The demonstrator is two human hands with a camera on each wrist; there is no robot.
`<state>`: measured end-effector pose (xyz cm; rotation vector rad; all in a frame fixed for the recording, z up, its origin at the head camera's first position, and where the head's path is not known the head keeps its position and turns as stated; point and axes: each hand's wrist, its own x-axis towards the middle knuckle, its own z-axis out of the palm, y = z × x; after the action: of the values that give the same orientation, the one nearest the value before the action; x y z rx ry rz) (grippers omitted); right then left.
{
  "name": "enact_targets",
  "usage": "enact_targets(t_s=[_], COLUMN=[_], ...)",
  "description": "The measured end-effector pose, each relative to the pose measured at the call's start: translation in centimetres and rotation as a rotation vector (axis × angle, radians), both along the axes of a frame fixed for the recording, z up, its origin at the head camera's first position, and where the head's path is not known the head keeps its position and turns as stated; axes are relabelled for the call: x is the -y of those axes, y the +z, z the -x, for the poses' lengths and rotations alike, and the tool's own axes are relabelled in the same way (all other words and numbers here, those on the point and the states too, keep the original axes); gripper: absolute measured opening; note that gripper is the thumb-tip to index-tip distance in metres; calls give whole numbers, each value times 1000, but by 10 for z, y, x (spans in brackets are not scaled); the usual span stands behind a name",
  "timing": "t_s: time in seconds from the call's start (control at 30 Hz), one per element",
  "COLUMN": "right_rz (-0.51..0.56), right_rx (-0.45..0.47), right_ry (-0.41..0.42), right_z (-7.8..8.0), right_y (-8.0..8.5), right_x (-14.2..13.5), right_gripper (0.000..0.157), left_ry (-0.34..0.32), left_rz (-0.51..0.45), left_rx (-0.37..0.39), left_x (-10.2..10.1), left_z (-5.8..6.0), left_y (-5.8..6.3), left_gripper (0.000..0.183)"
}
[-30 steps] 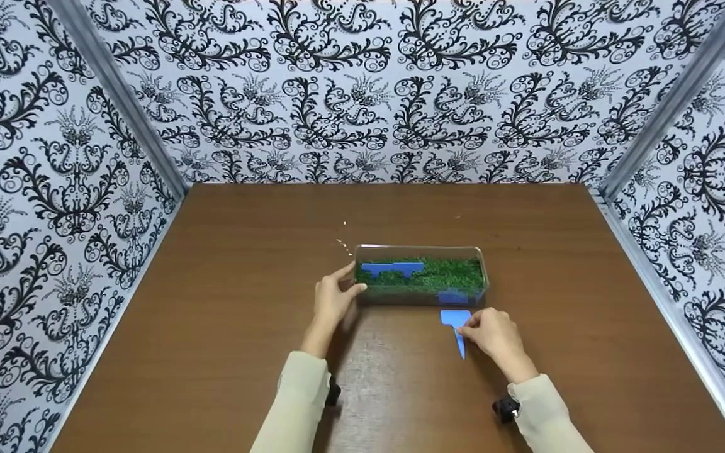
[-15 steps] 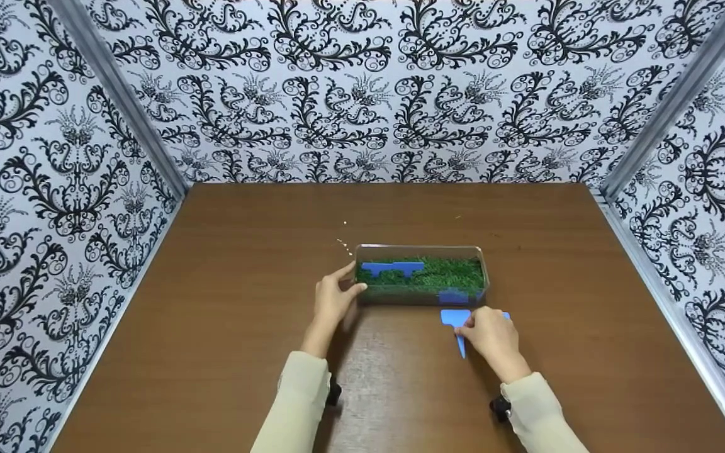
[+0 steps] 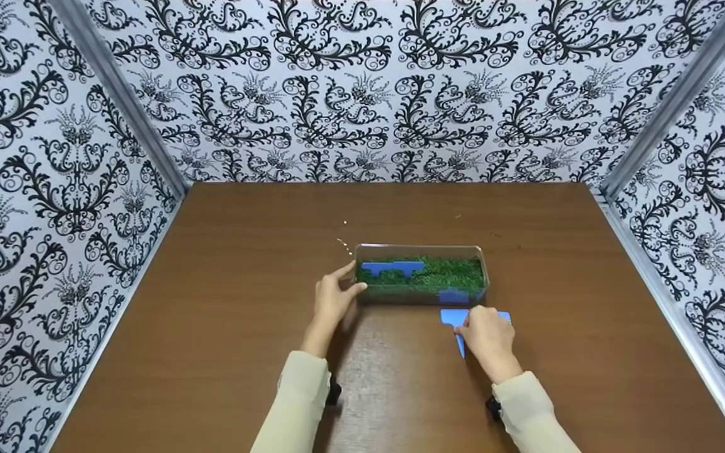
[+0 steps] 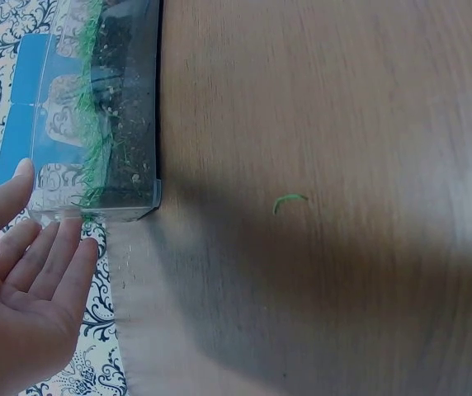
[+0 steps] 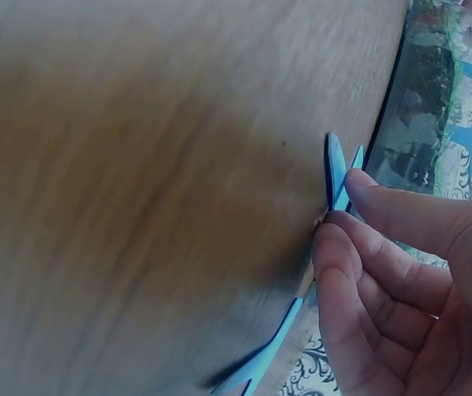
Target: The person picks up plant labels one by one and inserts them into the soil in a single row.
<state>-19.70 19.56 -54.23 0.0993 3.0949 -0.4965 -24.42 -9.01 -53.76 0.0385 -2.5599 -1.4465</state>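
A clear plastic box (image 3: 482, 277) holds dark soil and green grass, with two blue T-shaped plant labels (image 3: 394, 268) standing side by side at its left. My left hand (image 3: 334, 299) rests at the box's left end, its fingers fairly straight; in the left wrist view the thumb touches the wall. In front of the box's right end, my right hand (image 3: 488, 330) pinches a blue plant label (image 3: 450, 316) near its stem, thumb against fingertips. A second blue label (image 5: 261, 359) lies beside that hand, mostly hidden under it in the head view.
The brown wooden table (image 3: 243, 251) has patterned walls on three sides. White specks (image 3: 344, 245) lie behind the box's left corner. A green grass blade (image 4: 290, 199) lies on the wood. Blue also shows in the box's front wall at the right.
My right hand has turned and shifted slightly left, uncovering a blue label's corner on its right. The pinched label stays nearly in place. Left hand and box have not moved.
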Motion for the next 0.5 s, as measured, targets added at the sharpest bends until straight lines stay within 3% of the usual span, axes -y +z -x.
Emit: enact_targets(t_s=[0.17,0.4,0.5], right_rz=[1,20,38], right_rx=[-9,18,40], right_ry=[0,-14,-20], right_z=[-1,-2,-3], right_y=[1,1,1], right_x=[2,3,2], right_gripper=[45,31,36], left_ry=[2,-9,-13], left_rz=[4,0,-12], left_rx=[4,12,18], left_x=[0,0,0], left_z=[0,-1,-1], left_y=[1,1,1], left_gripper=[49,51,52])
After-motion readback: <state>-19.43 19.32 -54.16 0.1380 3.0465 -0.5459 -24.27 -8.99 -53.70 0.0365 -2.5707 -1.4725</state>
